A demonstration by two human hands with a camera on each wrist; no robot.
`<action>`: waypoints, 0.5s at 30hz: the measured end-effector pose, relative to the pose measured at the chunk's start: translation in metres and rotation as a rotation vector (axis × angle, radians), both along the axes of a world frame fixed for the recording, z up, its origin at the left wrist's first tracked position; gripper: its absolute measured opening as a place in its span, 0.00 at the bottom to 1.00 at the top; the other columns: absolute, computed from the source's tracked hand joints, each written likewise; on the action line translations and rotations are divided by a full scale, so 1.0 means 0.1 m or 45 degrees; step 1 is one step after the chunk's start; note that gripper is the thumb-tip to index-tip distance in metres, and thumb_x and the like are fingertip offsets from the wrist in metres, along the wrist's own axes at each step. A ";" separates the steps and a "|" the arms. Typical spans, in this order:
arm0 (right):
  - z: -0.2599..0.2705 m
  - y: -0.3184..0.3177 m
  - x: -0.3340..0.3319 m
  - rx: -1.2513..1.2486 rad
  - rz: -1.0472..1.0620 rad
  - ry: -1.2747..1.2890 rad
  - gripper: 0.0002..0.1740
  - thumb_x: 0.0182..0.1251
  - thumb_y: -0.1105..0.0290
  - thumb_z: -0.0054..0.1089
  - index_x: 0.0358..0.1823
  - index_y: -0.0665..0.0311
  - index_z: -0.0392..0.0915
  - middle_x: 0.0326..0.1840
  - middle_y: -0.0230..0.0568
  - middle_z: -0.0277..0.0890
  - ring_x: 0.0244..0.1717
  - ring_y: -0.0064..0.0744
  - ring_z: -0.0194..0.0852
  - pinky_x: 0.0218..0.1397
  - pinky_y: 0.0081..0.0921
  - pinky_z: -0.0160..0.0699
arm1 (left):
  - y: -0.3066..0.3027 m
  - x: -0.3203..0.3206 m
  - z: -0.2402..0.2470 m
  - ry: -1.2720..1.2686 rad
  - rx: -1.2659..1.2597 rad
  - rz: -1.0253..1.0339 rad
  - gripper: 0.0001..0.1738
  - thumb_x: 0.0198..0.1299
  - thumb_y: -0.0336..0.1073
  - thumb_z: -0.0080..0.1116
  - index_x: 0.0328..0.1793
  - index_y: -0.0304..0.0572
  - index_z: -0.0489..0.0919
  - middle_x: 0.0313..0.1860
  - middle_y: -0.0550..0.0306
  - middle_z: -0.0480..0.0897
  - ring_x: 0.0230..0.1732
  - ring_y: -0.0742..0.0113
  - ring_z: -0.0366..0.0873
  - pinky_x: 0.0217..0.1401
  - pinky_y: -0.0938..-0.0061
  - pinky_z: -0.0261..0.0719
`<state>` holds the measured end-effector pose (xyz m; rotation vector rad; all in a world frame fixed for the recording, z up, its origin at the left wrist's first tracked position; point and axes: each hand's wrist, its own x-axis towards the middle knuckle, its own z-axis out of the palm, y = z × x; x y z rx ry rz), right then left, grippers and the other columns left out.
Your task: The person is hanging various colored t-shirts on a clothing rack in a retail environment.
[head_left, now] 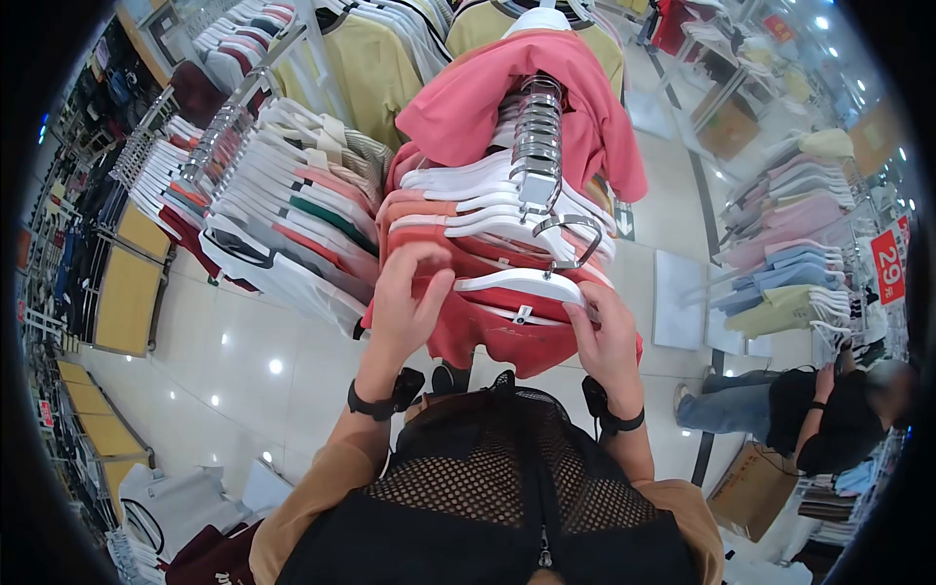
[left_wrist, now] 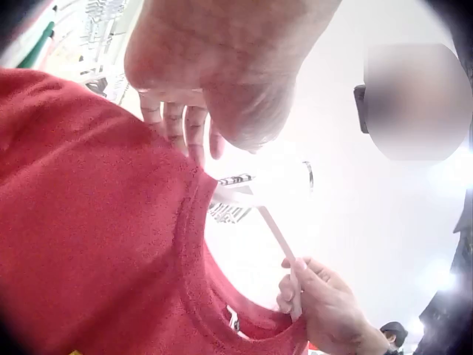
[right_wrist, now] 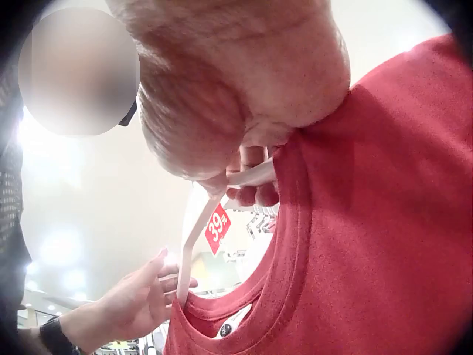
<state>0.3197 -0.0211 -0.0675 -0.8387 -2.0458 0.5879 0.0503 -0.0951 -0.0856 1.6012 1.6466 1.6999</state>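
A red shirt (head_left: 507,341) hangs on a white hanger (head_left: 522,284) at the front of a rack in the head view. My right hand (head_left: 606,336) grips the hanger's right end at the collar; the left wrist view shows this hand (left_wrist: 325,303) with thumb and fingers around the white hanger arm (left_wrist: 277,233). Beside the hanger's left end, my left hand (head_left: 409,302) has its fingers apart and relaxed. In the right wrist view the left hand (right_wrist: 133,303) is by the hanger arm (right_wrist: 194,244), and the shirt's collar (right_wrist: 299,222) is in front.
Behind are several hangers (head_left: 487,200) with coral and red shirts, and a pink garment (head_left: 575,78) draped over the rack. Another rack of shirts (head_left: 312,195) stands at left. At right are pastel clothes (head_left: 790,224), a red price sign (head_left: 888,261) and a person in black (head_left: 829,419).
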 end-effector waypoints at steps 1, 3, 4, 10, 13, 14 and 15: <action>0.01 0.00 0.01 0.037 -0.038 -0.038 0.11 0.66 0.75 0.71 0.47 0.67 0.80 0.37 0.46 0.81 0.35 0.45 0.79 0.42 0.36 0.77 | 0.08 0.00 0.05 -0.011 0.007 0.003 0.15 0.62 0.32 0.70 0.53 0.36 0.81 0.48 0.50 0.85 0.51 0.52 0.83 0.57 0.63 0.79; 0.01 0.01 0.04 0.087 -0.068 -0.083 0.11 0.66 0.74 0.72 0.47 0.66 0.80 0.35 0.44 0.80 0.35 0.45 0.77 0.42 0.37 0.75 | 0.33 0.02 0.15 0.203 0.046 0.000 0.20 0.63 0.34 0.70 0.59 0.37 0.80 0.56 0.46 0.83 0.59 0.48 0.81 0.64 0.60 0.77; -0.04 0.00 0.07 0.088 -0.102 -0.072 0.11 0.65 0.74 0.73 0.45 0.65 0.80 0.34 0.42 0.79 0.36 0.44 0.74 0.43 0.36 0.72 | 0.45 0.05 0.18 0.198 0.054 0.007 0.20 0.63 0.34 0.70 0.59 0.37 0.80 0.56 0.46 0.83 0.59 0.48 0.81 0.64 0.60 0.77; -0.12 0.02 0.13 0.123 -0.204 -0.023 0.10 0.62 0.73 0.75 0.41 0.64 0.82 0.33 0.38 0.79 0.36 0.40 0.69 0.43 0.34 0.67 | 1.10 0.25 0.12 0.546 0.249 -0.084 0.32 0.65 0.44 0.69 0.67 0.28 0.75 0.73 0.35 0.72 0.71 0.37 0.71 0.75 0.51 0.65; -0.08 -0.01 0.15 0.107 -0.273 -0.018 0.11 0.62 0.72 0.76 0.42 0.64 0.83 0.33 0.37 0.79 0.37 0.38 0.70 0.44 0.33 0.68 | 1.27 0.24 0.04 0.507 0.163 -0.168 0.31 0.64 0.43 0.70 0.66 0.28 0.76 0.71 0.34 0.74 0.70 0.36 0.71 0.74 0.50 0.66; -0.07 -0.02 0.15 0.100 -0.296 -0.016 0.11 0.61 0.72 0.77 0.42 0.64 0.84 0.33 0.36 0.80 0.37 0.38 0.70 0.45 0.33 0.68 | 1.29 0.23 0.02 0.517 0.158 -0.193 0.31 0.64 0.43 0.70 0.66 0.28 0.76 0.71 0.34 0.74 0.70 0.36 0.71 0.74 0.50 0.66; -0.06 -0.02 0.16 0.088 -0.320 -0.007 0.11 0.61 0.72 0.77 0.42 0.64 0.84 0.33 0.36 0.80 0.37 0.38 0.70 0.45 0.33 0.68 | 1.30 0.23 0.05 0.428 0.164 -0.204 0.28 0.63 0.40 0.69 0.64 0.30 0.78 0.69 0.35 0.76 0.69 0.36 0.72 0.73 0.51 0.67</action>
